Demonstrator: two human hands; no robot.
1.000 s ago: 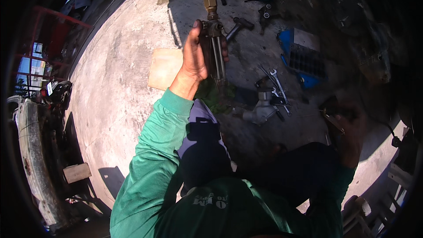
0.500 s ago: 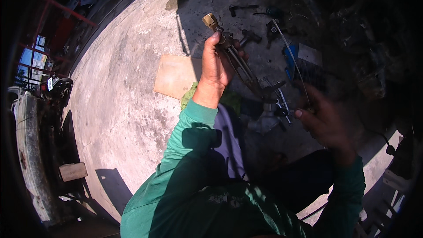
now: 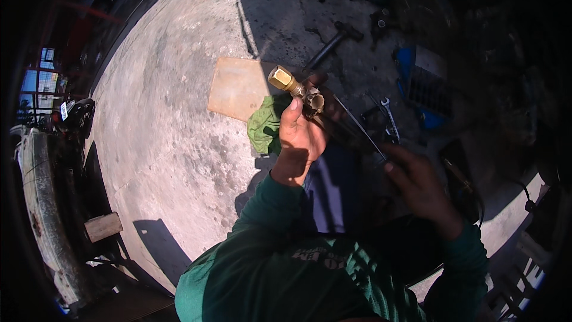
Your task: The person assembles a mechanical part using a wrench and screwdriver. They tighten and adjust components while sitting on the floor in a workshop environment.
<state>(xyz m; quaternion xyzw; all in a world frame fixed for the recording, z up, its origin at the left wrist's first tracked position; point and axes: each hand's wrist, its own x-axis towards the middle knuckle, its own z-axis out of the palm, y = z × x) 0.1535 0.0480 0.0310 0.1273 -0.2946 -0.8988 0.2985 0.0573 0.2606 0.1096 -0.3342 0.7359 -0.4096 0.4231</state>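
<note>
- The left hand [image 3: 302, 134] is closed around a metal fitting [image 3: 301, 90], its thumb pressed to the near side and other fingers showing on the far side.
- The fitting is held up in front of the person, over the floor, near the middle of the view. Its long axis slants from upper left to lower right.
- Its brass hex nut [image 3: 281, 77] leads at the upper-left end and catches the light; the opposite end runs toward the lower right into shadow, where its outline is hard to make out.
- A round opening with a notched rim [image 3: 316, 102], beside the nut, faces up toward the camera.
- The right hand [image 3: 422, 186] grips a thin rod [image 3: 358, 125] at its lower-right end, between thumb and fingers.
- The rod points to the upper left, its tip just beside the fitting; whether they touch cannot be told.
- A green cloth [image 3: 262, 128] lies left of the left wrist, next to a flat tan board [image 3: 235, 88].
- Beyond the fitting lies a hammer [image 3: 328, 50], head away, handle slanting back toward the left hand.
- Wrenches [image 3: 390, 118] lie beyond the right hand, near a blue case [image 3: 406, 62] with a dark compartment tray.
- The concrete floor [image 3: 161, 119] is sunlit on the left and shaded on the right.
</note>
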